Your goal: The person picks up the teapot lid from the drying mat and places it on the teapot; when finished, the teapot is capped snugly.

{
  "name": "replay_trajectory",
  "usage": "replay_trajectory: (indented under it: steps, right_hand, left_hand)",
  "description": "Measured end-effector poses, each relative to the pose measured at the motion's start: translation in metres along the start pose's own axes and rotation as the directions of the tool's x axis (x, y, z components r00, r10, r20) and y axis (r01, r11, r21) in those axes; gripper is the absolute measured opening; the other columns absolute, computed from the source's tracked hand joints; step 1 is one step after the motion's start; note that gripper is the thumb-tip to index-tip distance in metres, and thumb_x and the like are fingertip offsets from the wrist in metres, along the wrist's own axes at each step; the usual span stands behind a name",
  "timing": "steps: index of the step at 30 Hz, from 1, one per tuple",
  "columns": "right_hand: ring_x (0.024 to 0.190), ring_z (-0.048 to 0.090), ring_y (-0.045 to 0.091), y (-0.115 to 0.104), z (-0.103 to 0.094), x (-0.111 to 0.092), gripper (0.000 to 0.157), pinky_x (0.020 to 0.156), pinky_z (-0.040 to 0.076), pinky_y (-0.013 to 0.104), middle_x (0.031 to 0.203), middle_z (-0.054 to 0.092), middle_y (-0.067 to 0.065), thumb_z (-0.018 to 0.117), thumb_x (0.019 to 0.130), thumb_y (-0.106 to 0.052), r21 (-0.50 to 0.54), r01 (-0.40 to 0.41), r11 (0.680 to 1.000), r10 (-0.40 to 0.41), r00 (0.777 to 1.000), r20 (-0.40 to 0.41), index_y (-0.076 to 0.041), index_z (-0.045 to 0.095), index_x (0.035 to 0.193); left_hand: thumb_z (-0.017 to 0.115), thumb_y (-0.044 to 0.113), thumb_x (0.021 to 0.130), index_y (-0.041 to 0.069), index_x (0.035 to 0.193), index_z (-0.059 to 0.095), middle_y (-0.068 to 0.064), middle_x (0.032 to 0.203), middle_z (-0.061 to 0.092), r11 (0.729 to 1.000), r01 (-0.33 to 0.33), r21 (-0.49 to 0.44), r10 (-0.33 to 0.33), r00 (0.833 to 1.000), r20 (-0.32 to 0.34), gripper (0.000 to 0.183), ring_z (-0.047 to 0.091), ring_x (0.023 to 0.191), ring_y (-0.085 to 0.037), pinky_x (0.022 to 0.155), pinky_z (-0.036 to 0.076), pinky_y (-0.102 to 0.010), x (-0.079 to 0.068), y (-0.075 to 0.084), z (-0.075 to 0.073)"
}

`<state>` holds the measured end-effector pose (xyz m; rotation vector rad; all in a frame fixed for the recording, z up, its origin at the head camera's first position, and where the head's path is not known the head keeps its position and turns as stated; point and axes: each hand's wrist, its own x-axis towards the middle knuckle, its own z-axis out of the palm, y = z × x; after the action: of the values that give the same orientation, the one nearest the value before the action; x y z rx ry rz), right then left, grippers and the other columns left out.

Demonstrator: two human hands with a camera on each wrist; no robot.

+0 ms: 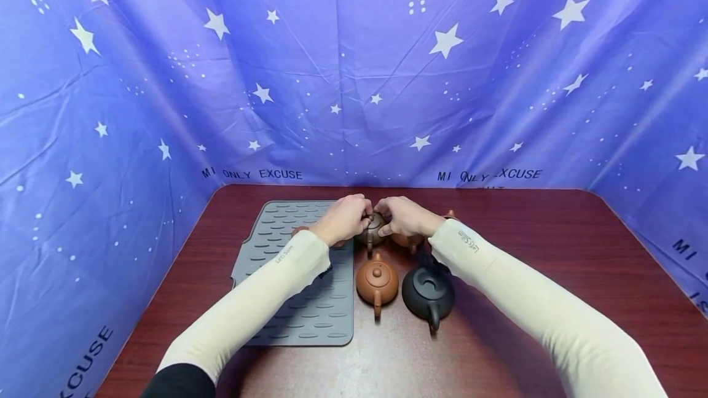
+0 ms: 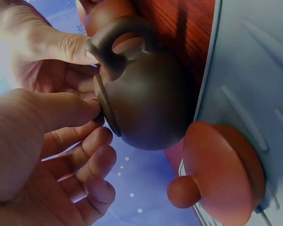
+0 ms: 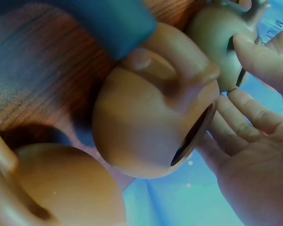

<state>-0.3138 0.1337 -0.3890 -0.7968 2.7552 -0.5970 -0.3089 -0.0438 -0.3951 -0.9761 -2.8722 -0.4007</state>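
A dark brown teapot (image 1: pixel 370 235) stands at the right edge of the grey mat. My left hand (image 1: pixel 348 217) pinches the knob of its lid (image 2: pixel 107 106), which lies at the pot's mouth. From the other side, my right hand (image 1: pixel 406 215) holds the pot, thumb (image 3: pixel 254 59) on its side near the rim and fingertips below. Close to my right hand is an orange-brown teapot (image 3: pixel 146 122) with its dark mouth uncovered. Below my left hand, a reddish lid (image 2: pixel 217 169) with a round knob lies on the mat, partly hidden in the head view.
The grey ridged mat (image 1: pixel 326 324) lies on the dark red table (image 1: pixel 525 250). Nearer me stand a lidded terracotta teapot (image 1: pixel 377 281) and a black teapot (image 1: pixel 428 293). Another orange-brown teapot (image 3: pixel 66 179) is right of the uncovered one. A starry blue cloth (image 1: pixel 354 78) surrounds the table.
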Motion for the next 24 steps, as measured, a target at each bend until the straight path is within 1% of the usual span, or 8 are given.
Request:
replay_trajectory:
  steps: [6, 10, 13, 14, 17, 20, 21, 24]
  right_hand:
    - [0.106, 0.058, 0.028, 0.003, -0.010, -0.011, 0.049, 0.091, 0.045, 0.038, 0.114, 0.063, 0.015, 0.078, 0.078, -0.013, 0.031, 0.016, 0.999, -0.014, 0.998, -0.061, 0.003, 0.058, 0.119]
    - [0.111, 0.055, 0.032, 0.006, -0.022, -0.026, 0.048, 0.093, 0.043, 0.042, 0.121, 0.059, 0.018, 0.075, 0.080, -0.009, 0.110, 0.006, 0.994, 0.006, 0.994, -0.105, 0.003, 0.056, 0.123]
    - [0.113, 0.053, 0.032, 0.012, -0.028, -0.038, 0.048, 0.094, 0.042, 0.044, 0.123, 0.058, 0.017, 0.074, 0.082, -0.011, 0.122, -0.014, 0.992, 0.030, 0.991, -0.127, 0.001, 0.056, 0.125]
    - [0.112, 0.054, 0.031, 0.015, -0.030, -0.042, 0.048, 0.094, 0.042, 0.044, 0.123, 0.058, 0.017, 0.074, 0.082, -0.012, 0.118, -0.023, 0.993, 0.039, 0.990, -0.134, 0.000, 0.056, 0.125]
    - [0.087, 0.062, 0.033, 0.025, -0.033, -0.052, 0.048, 0.075, 0.050, 0.043, 0.124, 0.057, 0.015, 0.074, 0.082, -0.014, 0.111, -0.069, 0.991, 0.084, 0.987, -0.137, -0.003, 0.057, 0.126]
    - [0.085, 0.062, 0.035, 0.034, -0.032, -0.061, 0.046, 0.073, 0.050, 0.044, 0.123, 0.057, 0.016, 0.074, 0.082, -0.013, 0.076, -0.071, 0.995, 0.082, 0.986, -0.146, -0.001, 0.057, 0.124]
    - [0.087, 0.062, 0.036, 0.037, -0.031, -0.064, 0.046, 0.074, 0.050, 0.045, 0.122, 0.057, 0.017, 0.074, 0.082, -0.012, 0.069, -0.068, 0.995, 0.078, 0.986, -0.146, -0.001, 0.058, 0.123]
    - [0.113, 0.053, 0.036, 0.043, -0.027, -0.068, 0.046, 0.093, 0.042, 0.047, 0.119, 0.059, 0.019, 0.075, 0.081, -0.012, 0.017, -0.032, 0.999, 0.034, 0.987, -0.158, 0.002, 0.059, 0.121]
  left_hand:
    - [0.067, 0.017, 0.086, 0.009, 0.099, 0.067, -0.002, 0.095, 0.060, 0.998, 0.032, -0.055, -0.033, 0.999, -0.017, 0.015, 0.058, 0.087, -0.016, 0.078, 0.047, -0.031, -0.013, -0.009, -0.014]
    - [0.068, 0.016, 0.086, 0.007, 0.102, 0.066, -0.005, 0.100, 0.061, 0.996, 0.055, -0.070, -0.058, 0.998, -0.035, 0.019, 0.060, 0.092, -0.019, 0.081, 0.048, -0.035, -0.033, -0.024, -0.029]
    - [0.068, 0.016, 0.086, 0.009, 0.104, 0.066, -0.007, 0.101, 0.060, 0.992, 0.090, -0.083, -0.092, 0.996, -0.020, 0.019, 0.060, 0.095, -0.023, 0.081, 0.048, -0.037, -0.051, -0.038, -0.036]
    - [0.068, 0.016, 0.087, 0.009, 0.104, 0.065, -0.007, 0.101, 0.060, 0.991, 0.100, -0.090, -0.102, 0.995, -0.013, 0.019, 0.060, 0.095, -0.024, 0.081, 0.048, -0.037, -0.058, -0.043, -0.037]
    - [0.067, 0.015, 0.087, 0.009, 0.107, 0.065, -0.008, 0.102, 0.060, 0.987, 0.129, -0.095, -0.128, 0.992, 0.014, 0.021, 0.060, 0.095, -0.025, 0.080, 0.048, -0.039, -0.073, -0.055, -0.037]
    - [0.068, 0.015, 0.086, 0.007, 0.109, 0.065, -0.008, 0.101, 0.060, 0.984, 0.151, -0.090, -0.149, 0.988, 0.031, 0.024, 0.059, 0.093, -0.025, 0.079, 0.047, -0.041, -0.085, -0.065, -0.033]
    - [0.068, 0.016, 0.086, 0.007, 0.109, 0.066, -0.007, 0.100, 0.060, 0.982, 0.163, -0.093, -0.160, 0.986, 0.037, 0.025, 0.059, 0.093, -0.025, 0.079, 0.047, -0.041, -0.088, -0.068, -0.031]
    - [0.070, 0.017, 0.086, 0.006, 0.109, 0.065, -0.006, 0.098, 0.059, 0.977, 0.186, -0.101, -0.182, 0.982, 0.045, 0.026, 0.059, 0.091, -0.024, 0.078, 0.047, -0.041, -0.096, -0.076, -0.027]
